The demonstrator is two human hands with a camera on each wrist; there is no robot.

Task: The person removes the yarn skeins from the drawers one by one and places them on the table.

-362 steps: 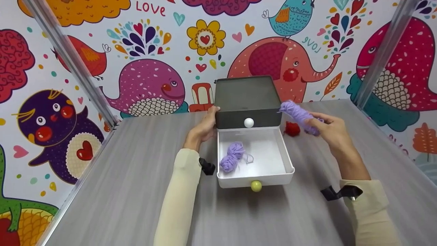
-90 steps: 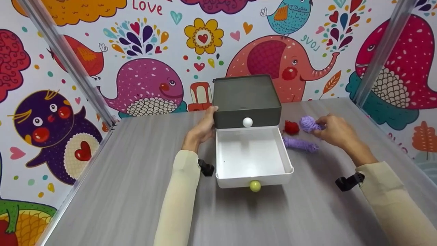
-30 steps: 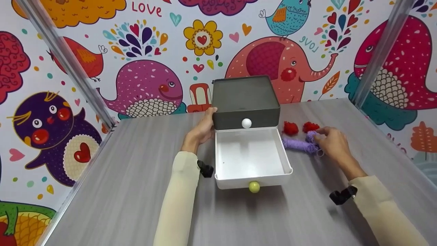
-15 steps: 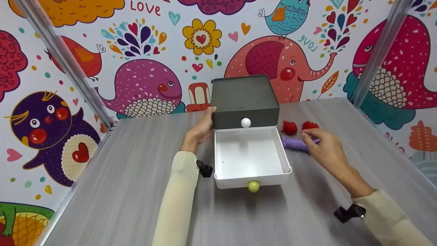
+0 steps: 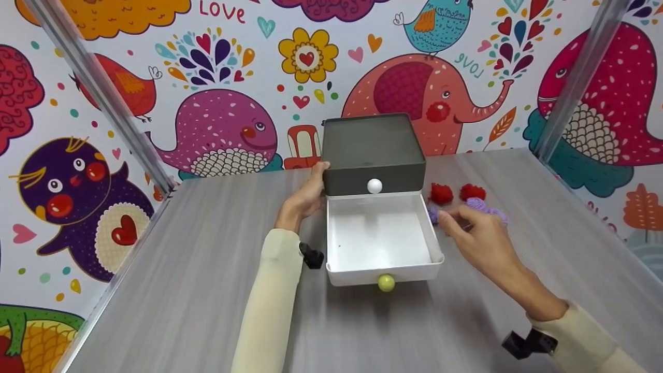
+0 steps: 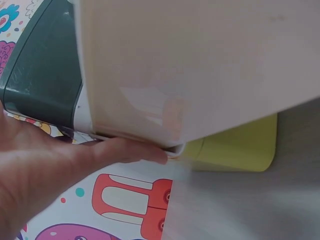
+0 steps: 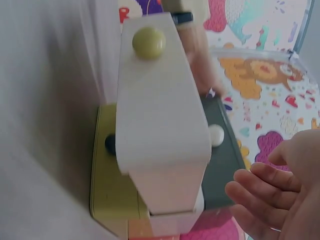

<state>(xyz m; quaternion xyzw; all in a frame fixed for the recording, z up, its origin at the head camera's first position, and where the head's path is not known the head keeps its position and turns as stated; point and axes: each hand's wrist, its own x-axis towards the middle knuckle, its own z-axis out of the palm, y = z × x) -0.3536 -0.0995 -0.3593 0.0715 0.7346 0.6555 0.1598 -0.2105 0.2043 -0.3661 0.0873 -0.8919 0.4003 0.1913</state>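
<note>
My left hand [image 5: 305, 197] rests against the left side of a small drawer unit, its thumb near the dark green top drawer [image 5: 374, 142]. In the left wrist view, a straight finger lies along the side edge of the white drawer [image 6: 200, 60]. That white drawer [image 5: 383, 238] is pulled out and holds no yarn. My right hand [image 5: 481, 233] hovers just right of it, fingers loosely bent and holding nothing. Behind that hand lie purple yarn balls [image 5: 475, 204] and a purple yarn skein [image 5: 433, 213], mostly hidden. Two red yarn bundles [image 5: 441, 194] sit farther back.
A yellow-green bottom drawer [image 7: 117, 185] shows below the white one. Round knobs, one white [image 5: 374, 186] and one yellow-green [image 5: 386, 283], jut from the drawer fronts. The grey table [image 5: 217, 269] meets a cartoon-printed wall [image 5: 305, 109] behind the unit.
Purple yarn seen in the white drawer earlier is out on the table at the right. My right hand has let go of a purple ball and moved left toward the drawer; the left stays.
</note>
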